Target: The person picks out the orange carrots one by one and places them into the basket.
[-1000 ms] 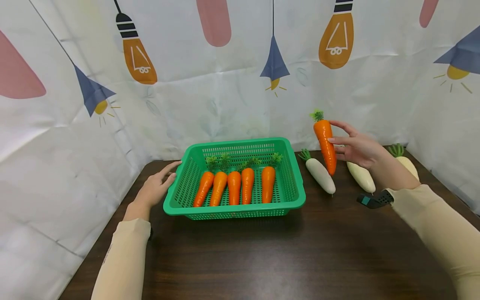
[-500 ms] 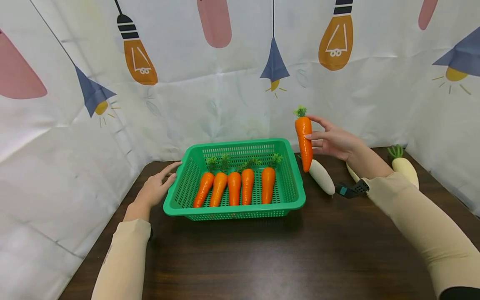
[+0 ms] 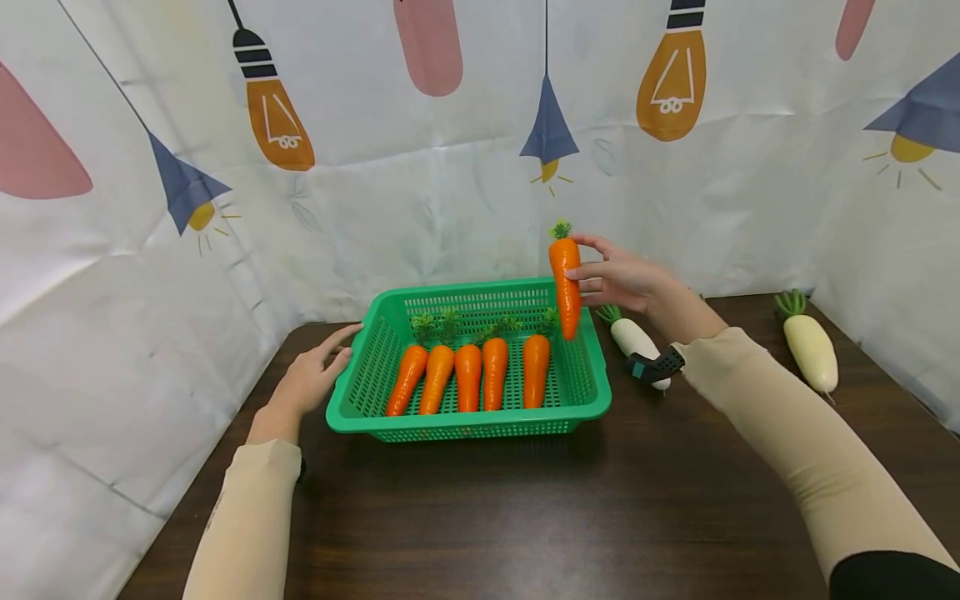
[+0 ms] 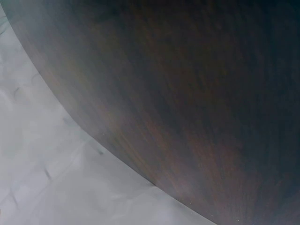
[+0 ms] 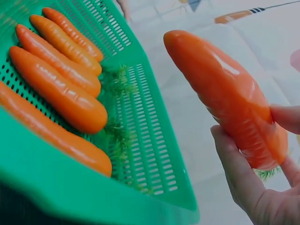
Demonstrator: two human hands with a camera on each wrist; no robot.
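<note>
My right hand (image 3: 624, 279) pinches an orange carrot (image 3: 563, 279) with a green leafy top, tip down, in front of the right rear part of a green plastic basket (image 3: 468, 425). In the right wrist view, the thumb and fingers grip the thick end of this carrot (image 5: 220, 84). Several carrots lie side by side in the basket, among them a carrot (image 3: 536, 371) set apart on the right, leaves toward the back wall. My left hand (image 3: 303, 379) has its loosely extended fingers touching the basket's left rim. The left wrist view shows neither hand nor basket.
To the right of the basket lies a white radish (image 3: 633, 337), partly behind my right wrist. Farther right is another white radish (image 3: 812, 350). Everything stands on a dark wooden table (image 3: 480, 517), with a printed white curtain (image 3: 480, 200) behind and at the sides.
My right hand has carried the carrot leftward, from above the white radishes to the basket's right end. The far-right radish has come into full view. My left hand has stayed at the rim.
</note>
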